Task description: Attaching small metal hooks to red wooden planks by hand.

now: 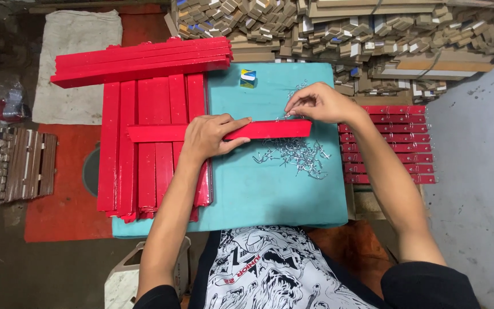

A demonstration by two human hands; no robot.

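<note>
1. the red stick lies flat across the blue tabletop.
2. the left hand presses it down, fingers flat, so it stays put.
3. the right hand pinches a tiny metal hook at its top edge.
4. more hooks lie just below, easy to grab.

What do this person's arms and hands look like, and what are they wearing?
Both hands, the left hand and the right hand, are bare: no gloves, and no rings or watch that I can make out. The forearms are uncovered too. Short black sleeves end near the elbows, and the shirt's front panel is white with a busy black printed drawing and a few small red marks.
</note>
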